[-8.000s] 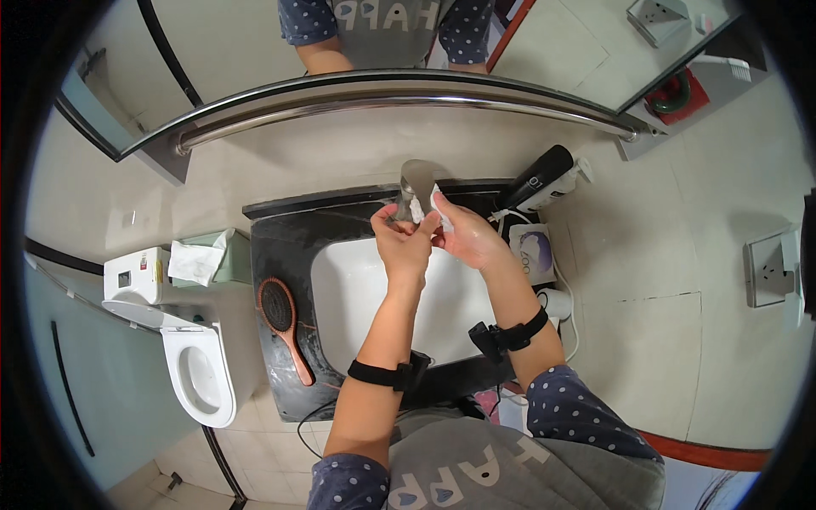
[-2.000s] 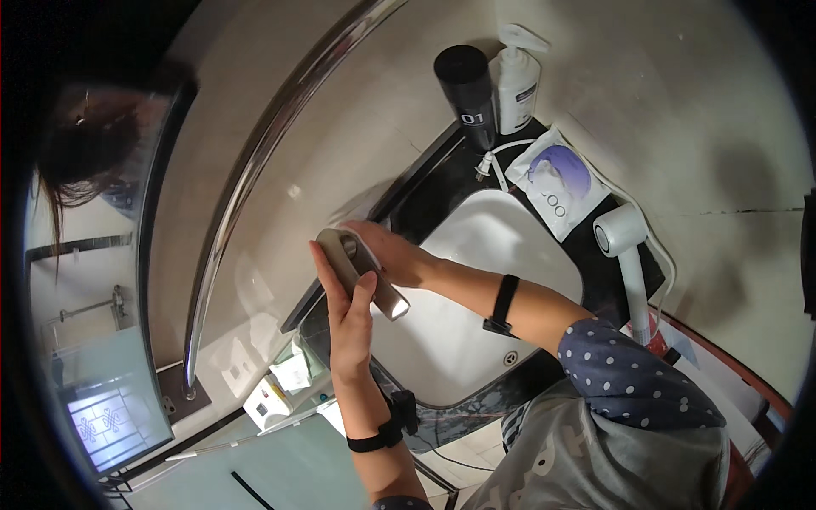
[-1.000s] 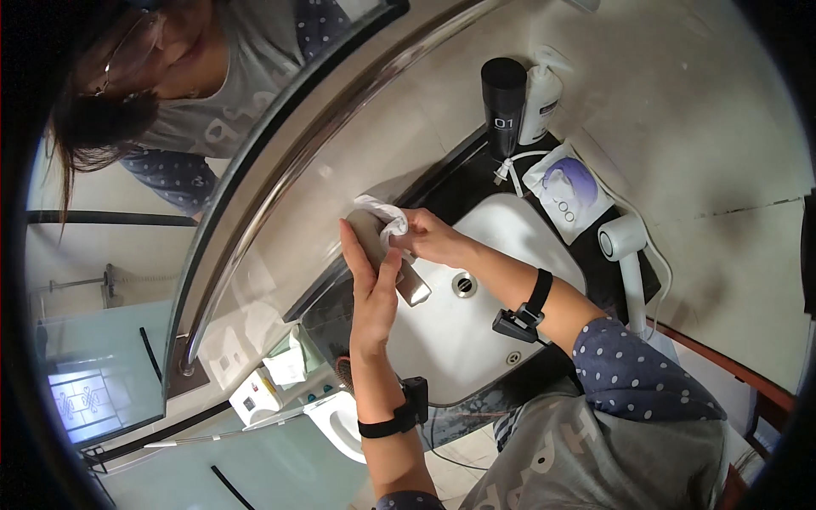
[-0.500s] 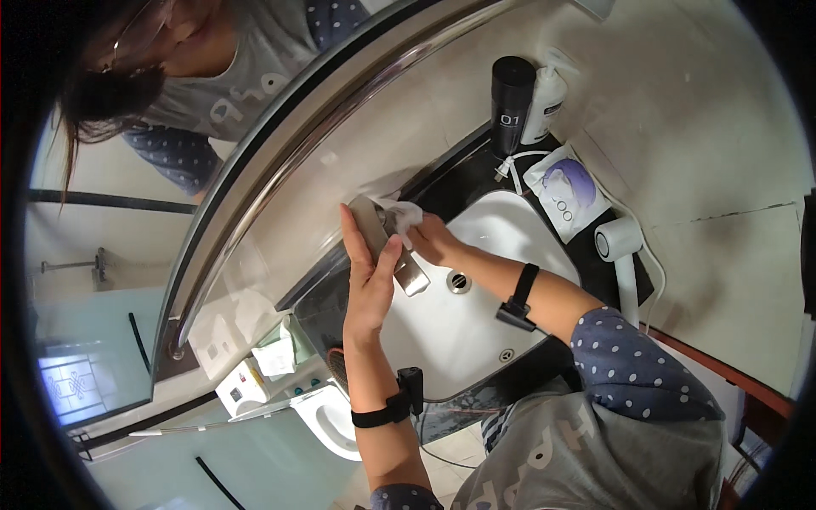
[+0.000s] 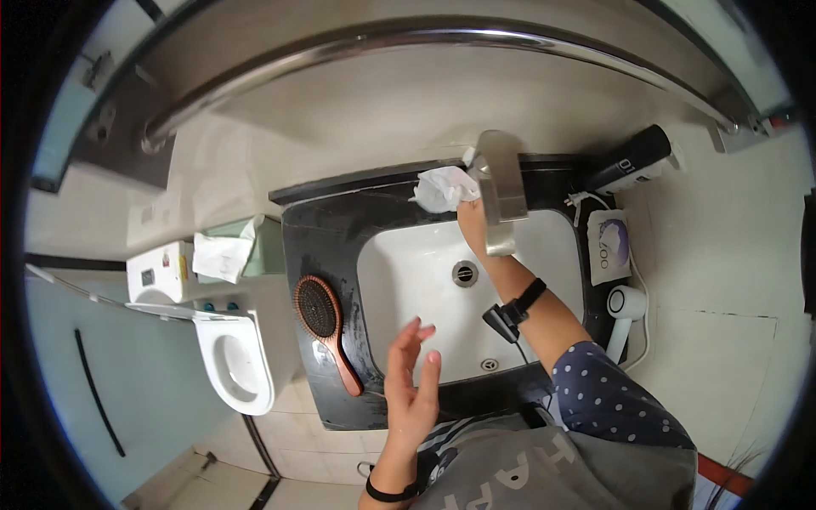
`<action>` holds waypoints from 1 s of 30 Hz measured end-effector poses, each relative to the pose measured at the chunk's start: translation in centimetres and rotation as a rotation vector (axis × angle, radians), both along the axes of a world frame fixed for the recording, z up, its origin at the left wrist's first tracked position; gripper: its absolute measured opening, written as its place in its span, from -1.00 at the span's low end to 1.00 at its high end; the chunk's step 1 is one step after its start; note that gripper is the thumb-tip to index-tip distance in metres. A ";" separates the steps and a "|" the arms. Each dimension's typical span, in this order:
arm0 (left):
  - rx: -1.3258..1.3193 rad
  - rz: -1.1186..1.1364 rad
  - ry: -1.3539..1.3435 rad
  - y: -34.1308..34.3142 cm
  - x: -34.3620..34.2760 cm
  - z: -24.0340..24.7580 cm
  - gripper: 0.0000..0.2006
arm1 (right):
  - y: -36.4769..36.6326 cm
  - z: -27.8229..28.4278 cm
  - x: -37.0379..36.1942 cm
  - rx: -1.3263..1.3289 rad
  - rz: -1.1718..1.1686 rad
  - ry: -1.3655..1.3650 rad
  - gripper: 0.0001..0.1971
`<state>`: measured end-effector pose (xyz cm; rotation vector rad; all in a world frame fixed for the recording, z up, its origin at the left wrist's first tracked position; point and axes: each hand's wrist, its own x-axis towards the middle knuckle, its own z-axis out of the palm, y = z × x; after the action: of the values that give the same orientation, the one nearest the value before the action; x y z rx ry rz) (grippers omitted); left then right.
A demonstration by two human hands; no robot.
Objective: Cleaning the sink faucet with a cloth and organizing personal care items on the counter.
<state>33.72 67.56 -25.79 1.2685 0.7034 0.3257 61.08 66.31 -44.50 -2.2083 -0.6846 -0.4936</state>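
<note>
My right hand (image 5: pixel 470 215) reaches over the white basin (image 5: pixel 399 280) and presses a crumpled white tissue (image 5: pixel 442 188) against the left side of the flat steel faucet (image 5: pixel 501 189). The faucet hides part of that hand. My left hand (image 5: pixel 411 382) hangs open above the front edge of the sink, fingers spread, holding nothing. The drain (image 5: pixel 464 273) shows in the middle of the basin. A black band sits on each wrist.
A brown hairbrush (image 5: pixel 323 323) lies on the black counter (image 5: pixel 314 238) left of the basin. A black bottle (image 5: pixel 636 157), a purple-printed packet (image 5: pixel 609 246) and a white hair dryer (image 5: pixel 626 306) stand at the right. A toilet (image 5: pixel 229 357) and tissue box (image 5: pixel 229 251) are at the left.
The view has swung back level. My left hand has let go of the faucet and drawn back to the sink's front edge; my right hand stays at the faucet with the tissue.
</note>
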 end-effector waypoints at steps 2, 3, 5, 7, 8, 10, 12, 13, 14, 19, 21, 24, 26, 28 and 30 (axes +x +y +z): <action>-0.014 0.021 0.050 -0.6 -2.5 -1.6 -0.60 | 0.6 1.0 -1.1 -0.026 0.037 0.130 -0.79; -0.033 0.024 0.037 -0.8 -3.2 -2.2 -0.60 | 0.2 1.3 -1.1 -0.038 0.035 0.256 -0.81; -0.019 0.014 0.085 -0.7 -4.1 -3.0 -0.62 | 0.1 0.8 -1.5 -0.118 -0.031 0.222 -0.78; 0.029 -0.015 0.091 -0.2 -4.3 -3.4 -0.64 | -0.4 0.3 -1.3 -0.187 -0.099 0.185 -0.75; 0.091 -0.043 0.110 0.0 -4.4 -3.5 -0.65 | -0.7 0.2 -1.2 -0.196 -0.141 0.252 -0.73; 0.124 -0.056 0.077 0.6 -4.5 -3.9 -0.67 | -1.6 -0.7 -0.8 -0.205 -0.196 0.311 -0.71; 0.161 -0.071 0.050 1.3 -4.7 -4.0 -0.68 | -3.2 -1.0 -0.3 -0.269 -0.174 -0.002 -0.70; 0.189 -0.110 0.057 1.7 -4.8 -4.0 -0.69 | -4.1 -1.0 -0.1 -0.291 -0.171 -0.107 -0.68; 0.217 -0.151 0.063 2.0 -4.9 -3.9 -0.71 | -5.5 -0.9 -0.1 -0.329 -0.116 -0.267 -0.73; 0.178 -0.171 0.107 3.1 -6.5 -4.5 -0.72 | -10.3 3.4 -0.5 -0.154 -0.067 0.533 -0.77; 0.181 -0.174 0.101 3.4 -6.9 -4.8 -0.72 | -10.4 5.2 -2.2 -0.363 -0.152 0.456 -0.70; 0.202 -0.206 0.100 3.7 -7.1 -4.7 -0.70 | -8.7 3.8 -5.9 -0.256 0.046 0.097 -0.42; 0.200 -0.217 0.099 4.0 -7.0 -4.4 -0.70 | -4.7 3.4 -7.9 -0.289 0.201 0.029 -0.23; 0.209 -0.224 0.110 4.3 -7.1 -4.2 -0.70 | -0.1 4.4 -8.7 -0.440 0.178 0.120 -0.29; 0.224 -0.233 0.121 4.7 -7.3 -4.1 -0.70 | 2.9 3.6 -9.5 -0.408 0.089 -0.040 -0.32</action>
<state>26.38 72.29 -29.87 1.5776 0.6261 0.1396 51.58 69.25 -40.87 -2.5353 -0.9701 -0.3782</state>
